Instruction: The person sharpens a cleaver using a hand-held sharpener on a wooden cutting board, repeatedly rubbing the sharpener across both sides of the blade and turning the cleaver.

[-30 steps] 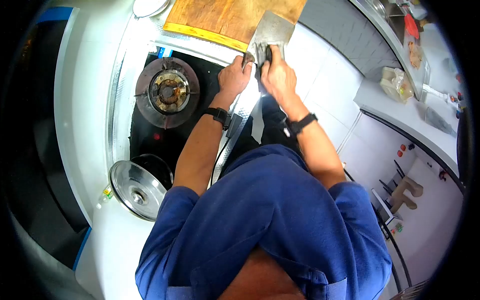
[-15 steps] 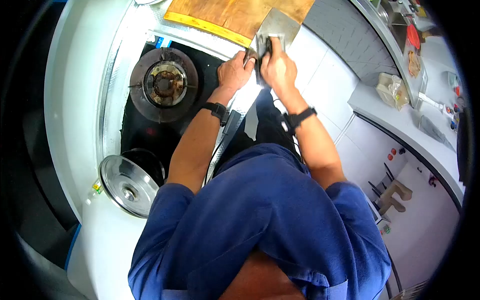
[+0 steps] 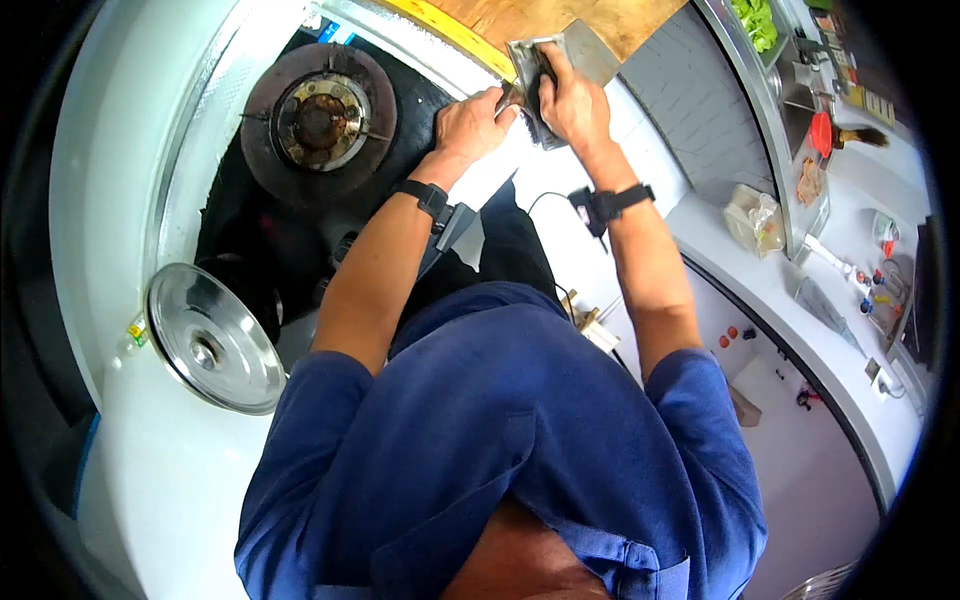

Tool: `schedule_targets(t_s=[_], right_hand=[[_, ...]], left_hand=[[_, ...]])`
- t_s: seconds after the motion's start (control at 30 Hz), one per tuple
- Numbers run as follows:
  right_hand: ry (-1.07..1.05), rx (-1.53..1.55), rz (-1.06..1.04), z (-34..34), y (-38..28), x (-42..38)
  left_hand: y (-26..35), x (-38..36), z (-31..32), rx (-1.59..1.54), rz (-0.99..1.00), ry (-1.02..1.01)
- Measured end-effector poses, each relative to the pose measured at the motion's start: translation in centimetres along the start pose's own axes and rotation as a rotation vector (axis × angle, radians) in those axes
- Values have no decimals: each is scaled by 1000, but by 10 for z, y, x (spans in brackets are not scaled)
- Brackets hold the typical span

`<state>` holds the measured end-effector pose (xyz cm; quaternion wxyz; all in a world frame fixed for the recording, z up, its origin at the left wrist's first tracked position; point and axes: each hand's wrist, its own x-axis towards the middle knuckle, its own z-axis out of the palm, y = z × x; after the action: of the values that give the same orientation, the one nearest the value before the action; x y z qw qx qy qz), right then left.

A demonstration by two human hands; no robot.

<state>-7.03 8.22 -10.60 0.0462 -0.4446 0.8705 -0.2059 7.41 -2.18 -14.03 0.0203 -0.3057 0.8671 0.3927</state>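
My left hand [image 3: 470,127] is closed at the near edge of the wooden cutting board [image 3: 560,22], with a short brown handle [image 3: 511,97] between its fingers. Just to its right, my right hand [image 3: 578,108] grips a flat metal tool [image 3: 524,58] with a dark grip, the index finger stretched along its top. A broad grey blade, like a cleaver's [image 3: 592,52], overlaps the board's right corner beyond the right fingers. I cannot tell which handle belongs to that blade. The two hands are close together.
A gas burner [image 3: 320,115] is set in the dark stove top at left. Below it, a shiny steel lid [image 3: 215,340] leans beside a dark pot. The right-hand counter carries a clear plastic container [image 3: 752,220], a red bowl [image 3: 820,133] and leafy greens [image 3: 757,25].
The view has shifted, so the stove, lid and board sit further up or left or right. Relative to the left hand, the right hand and its metal tool have moved slightly to the right.
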Motion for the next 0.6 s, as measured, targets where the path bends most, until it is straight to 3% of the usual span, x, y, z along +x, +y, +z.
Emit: schedule_targets(t_s=[0.13,0.2,0.4,0.6], right_hand=[[-92,-53,-72,-12,10,-27],[-24,65,-150,-13,15,-35],[-124,-61,-282,-16,7,5],[-82,54,-188,-21,20,-31]], left_hand=[[1,0,-3,-5,-44,-53],[0,0,-1,-10,-47,-28],[-2,-2,3,-22,-48,18],[1,-4,4,-22,-77,75]])
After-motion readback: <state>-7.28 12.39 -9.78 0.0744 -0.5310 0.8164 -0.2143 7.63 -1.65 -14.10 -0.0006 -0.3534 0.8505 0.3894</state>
